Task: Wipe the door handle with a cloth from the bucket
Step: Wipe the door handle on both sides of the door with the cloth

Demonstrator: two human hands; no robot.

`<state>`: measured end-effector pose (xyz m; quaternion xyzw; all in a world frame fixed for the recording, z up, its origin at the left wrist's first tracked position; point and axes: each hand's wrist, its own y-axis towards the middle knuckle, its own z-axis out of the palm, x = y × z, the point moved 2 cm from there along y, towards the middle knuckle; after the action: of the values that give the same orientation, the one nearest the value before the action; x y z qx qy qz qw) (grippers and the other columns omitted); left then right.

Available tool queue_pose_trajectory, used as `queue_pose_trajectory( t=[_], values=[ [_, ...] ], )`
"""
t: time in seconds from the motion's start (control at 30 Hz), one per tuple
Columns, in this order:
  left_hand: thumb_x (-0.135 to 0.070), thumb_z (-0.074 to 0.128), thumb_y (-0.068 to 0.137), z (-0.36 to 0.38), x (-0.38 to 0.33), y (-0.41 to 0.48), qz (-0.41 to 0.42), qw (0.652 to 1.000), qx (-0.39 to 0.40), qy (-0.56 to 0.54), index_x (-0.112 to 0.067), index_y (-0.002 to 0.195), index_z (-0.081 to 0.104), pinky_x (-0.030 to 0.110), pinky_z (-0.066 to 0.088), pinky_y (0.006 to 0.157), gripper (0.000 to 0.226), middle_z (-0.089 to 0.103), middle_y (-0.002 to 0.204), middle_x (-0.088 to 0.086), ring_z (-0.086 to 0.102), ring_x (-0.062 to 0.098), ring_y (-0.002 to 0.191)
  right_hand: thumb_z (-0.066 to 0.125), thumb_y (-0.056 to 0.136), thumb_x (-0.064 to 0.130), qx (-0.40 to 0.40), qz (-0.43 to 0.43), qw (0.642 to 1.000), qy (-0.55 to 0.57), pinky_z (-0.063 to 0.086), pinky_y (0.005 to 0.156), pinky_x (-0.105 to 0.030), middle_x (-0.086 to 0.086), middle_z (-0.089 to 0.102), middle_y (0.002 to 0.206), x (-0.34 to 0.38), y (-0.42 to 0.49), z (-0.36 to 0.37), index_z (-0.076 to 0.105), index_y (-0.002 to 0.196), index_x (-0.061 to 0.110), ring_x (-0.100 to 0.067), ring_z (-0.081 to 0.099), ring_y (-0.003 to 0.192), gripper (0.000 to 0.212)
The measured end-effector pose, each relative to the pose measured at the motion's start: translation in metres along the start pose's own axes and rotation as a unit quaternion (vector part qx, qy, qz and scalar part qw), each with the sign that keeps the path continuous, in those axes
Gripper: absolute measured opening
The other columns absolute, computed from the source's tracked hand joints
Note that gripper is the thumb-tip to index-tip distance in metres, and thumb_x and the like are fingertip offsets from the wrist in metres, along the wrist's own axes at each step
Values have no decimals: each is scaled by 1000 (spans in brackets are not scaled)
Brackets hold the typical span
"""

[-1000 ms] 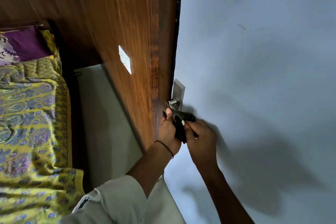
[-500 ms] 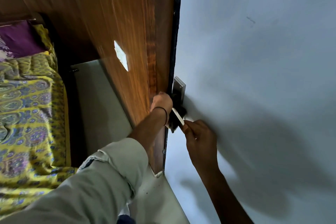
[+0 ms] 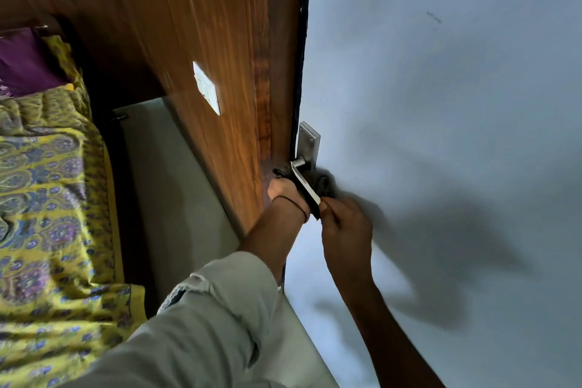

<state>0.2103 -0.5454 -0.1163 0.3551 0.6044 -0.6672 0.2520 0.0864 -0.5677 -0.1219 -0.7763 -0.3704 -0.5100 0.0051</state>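
Note:
A silver lever door handle point(image 3: 305, 183) on a metal backplate point(image 3: 308, 142) is fixed to the pale grey door point(image 3: 441, 135) near its edge. A dark cloth point(image 3: 324, 183) is bunched around and behind the lever. My left hand point(image 3: 285, 194), a thin black band on its wrist, is closed on the cloth at the lever's left side. My right hand point(image 3: 345, 224) pinches the lever's free end from below. The bucket is not in view.
A brown wooden wall panel point(image 3: 195, 41) with a white switch plate point(image 3: 206, 92) stands left of the door edge. A bed with a yellow patterned cover point(image 3: 47, 214) and a purple pillow point(image 3: 25, 66) lies at the far left. Pale floor point(image 3: 176, 183) runs between them.
My left hand first slid up along the lever toward the backplate, then came back down a little. The cloth went with it. My right hand stayed at the lever's end.

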Motion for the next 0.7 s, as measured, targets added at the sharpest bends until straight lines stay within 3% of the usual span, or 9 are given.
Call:
queue_pose_trajectory(
  t=[0.03, 0.1, 0.17, 0.23, 0.33, 0.43, 0.53, 0.63, 0.7],
  values=[
    [-12, 27, 108, 0, 3, 0, 15, 1000, 1, -4, 3, 145, 39, 7, 45, 43, 42, 47, 146, 18, 52, 31, 130, 52, 92, 13, -3, 2, 1000, -6, 33, 61, -7, 0, 58, 78, 1, -1, 0, 70, 81, 6, -13, 50, 67, 23],
    [-23, 25, 108, -2, 10, 0, 27, 1000, -6, -2, -1, 144, 42, 18, 56, 80, 45, 50, 144, 17, 53, 31, 129, 49, 92, 18, -6, 4, 1000, -20, 32, 59, -12, -2, 59, 80, 0, -2, 0, 71, 83, 6, -17, 54, 67, 26],
    [-37, 31, 105, -1, 13, -6, 3, 998, -2, -64, -5, 138, 50, 38, 47, 106, 50, 56, 138, 18, 56, 32, 126, 49, 92, 19, -4, 0, 999, -36, 30, 59, -17, -6, 62, 82, -1, -2, -1, 72, 87, 7, -22, 57, 69, 27],
    [-44, 33, 103, 3, 9, -11, 24, 997, -1, -73, -2, 134, 53, 41, 42, 111, 55, 59, 133, 18, 57, 34, 124, 50, 92, 16, -1, -14, 998, -58, 28, 59, -15, -7, 63, 83, 1, -3, -2, 73, 91, 9, -18, 54, 67, 24],
    [-37, 33, 105, 7, 2, -25, 111, 992, -54, 25, 7, 135, 39, 34, 39, 103, 54, 55, 136, 21, 51, 35, 129, 50, 89, 12, 2, -26, 998, -57, 30, 59, -3, -1, 59, 79, 2, -3, -1, 72, 87, 11, -5, 39, 64, 22],
    [-38, 30, 106, 8, -10, -27, 162, 976, -65, 129, 5, 131, 36, 35, 40, 99, 50, 56, 135, 23, 51, 38, 128, 53, 89, 9, 2, -35, 997, -63, 29, 57, -9, -4, 59, 77, -2, 0, -2, 72, 86, 8, -10, 42, 65, 20],
    [-41, 22, 106, 3, -28, -10, 164, 967, -64, 184, 1, 133, 43, 39, 39, 104, 54, 56, 136, 23, 51, 40, 128, 56, 91, 5, 9, -43, 997, -61, 29, 54, -9, -3, 52, 73, -4, 1, -2, 71, 87, 6, -15, 42, 63, 16],
    [-38, 20, 106, -1, -41, 1, 133, 979, -49, 149, -1, 138, 48, 39, 35, 110, 56, 51, 142, 20, 48, 39, 131, 53, 90, 8, 6, -45, 997, -60, 24, 51, -18, -5, 51, 71, -4, 2, -2, 72, 87, 7, -18, 42, 61, 19],
    [-34, 23, 106, -1, -41, 11, 82, 993, -44, 66, 0, 141, 44, 38, 34, 111, 53, 48, 146, 18, 47, 37, 132, 54, 90, 7, 0, -38, 998, -48, 24, 52, -23, -5, 52, 70, -5, 2, -1, 73, 86, 8, -18, 44, 60, 19]
  ],
)
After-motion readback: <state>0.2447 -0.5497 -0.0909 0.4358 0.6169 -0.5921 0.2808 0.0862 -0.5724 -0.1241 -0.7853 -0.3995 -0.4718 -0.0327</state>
